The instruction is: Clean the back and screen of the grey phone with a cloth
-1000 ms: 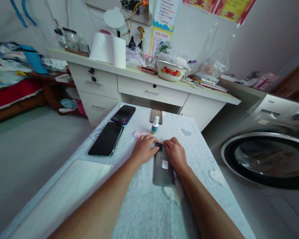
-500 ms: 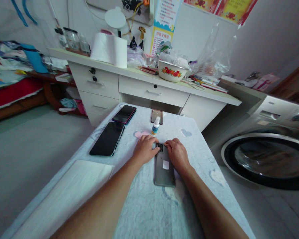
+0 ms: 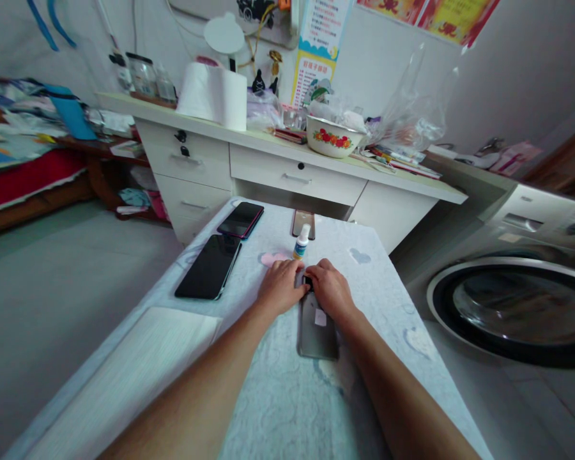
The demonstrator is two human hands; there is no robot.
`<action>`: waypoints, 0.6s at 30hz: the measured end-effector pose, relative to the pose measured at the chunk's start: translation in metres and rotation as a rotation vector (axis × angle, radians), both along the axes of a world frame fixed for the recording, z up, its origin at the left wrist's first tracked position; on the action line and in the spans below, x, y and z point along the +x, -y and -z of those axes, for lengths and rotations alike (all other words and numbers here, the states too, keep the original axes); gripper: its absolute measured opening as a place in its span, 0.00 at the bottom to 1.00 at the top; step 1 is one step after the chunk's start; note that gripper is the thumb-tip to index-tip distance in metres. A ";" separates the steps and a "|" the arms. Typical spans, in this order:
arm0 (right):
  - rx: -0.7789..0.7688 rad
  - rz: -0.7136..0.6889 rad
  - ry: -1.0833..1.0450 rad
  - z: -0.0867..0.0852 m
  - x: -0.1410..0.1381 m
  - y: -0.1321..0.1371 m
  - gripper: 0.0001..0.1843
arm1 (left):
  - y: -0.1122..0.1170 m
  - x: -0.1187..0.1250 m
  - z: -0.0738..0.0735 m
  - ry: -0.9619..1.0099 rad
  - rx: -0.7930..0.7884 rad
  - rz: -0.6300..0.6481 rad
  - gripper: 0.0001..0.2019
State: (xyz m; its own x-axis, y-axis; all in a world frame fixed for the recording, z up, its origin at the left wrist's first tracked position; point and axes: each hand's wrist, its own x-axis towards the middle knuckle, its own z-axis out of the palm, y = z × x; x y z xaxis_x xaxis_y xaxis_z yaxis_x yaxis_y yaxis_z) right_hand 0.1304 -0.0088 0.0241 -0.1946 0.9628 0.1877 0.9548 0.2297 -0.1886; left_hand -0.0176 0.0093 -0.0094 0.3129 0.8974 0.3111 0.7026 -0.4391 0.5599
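Observation:
A grey phone (image 3: 316, 329) lies face down on the patterned tablecloth (image 3: 287, 396), with a small white sticker on its back and a dark camera block at its far end. My left hand (image 3: 280, 287) and my right hand (image 3: 331, 291) both rest curled on that far end, fingertips pressed together around the camera block. A small white dropper bottle with a blue label (image 3: 301, 243) stands just beyond my hands, next to a pink heart-shaped patch (image 3: 271, 259).
Two dark phones (image 3: 211, 267) (image 3: 241, 220) lie screen up at the table's left; a third phone (image 3: 302, 223) lies at the far edge. A white sheet (image 3: 138, 364) covers the near left. Behind stands a cluttered desk (image 3: 287, 169); a washing machine (image 3: 512, 300) is at the right.
My right hand has slid a little left over the phone's camera end, closing the gap to my left hand. The view shifted slightly.

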 end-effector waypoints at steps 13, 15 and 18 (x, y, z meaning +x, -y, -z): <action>-0.010 0.030 -0.089 -0.003 0.024 0.012 0.13 | -0.001 -0.001 -0.001 -0.033 0.011 0.044 0.13; 0.000 0.012 -0.112 -0.003 0.023 0.015 0.13 | -0.001 -0.001 -0.002 -0.034 0.007 0.049 0.13; -0.003 -0.027 -0.130 -0.006 0.021 0.023 0.12 | -0.001 -0.001 -0.002 -0.035 0.008 0.051 0.12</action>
State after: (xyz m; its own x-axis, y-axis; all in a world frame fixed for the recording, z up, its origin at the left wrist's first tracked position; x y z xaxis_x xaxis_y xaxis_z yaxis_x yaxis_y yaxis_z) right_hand 0.1516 -0.0315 0.0301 -0.1947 0.9581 0.2102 0.9158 0.2543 -0.3109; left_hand -0.0185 0.0105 -0.0077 0.3685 0.8778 0.3061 0.6983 -0.4787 0.5322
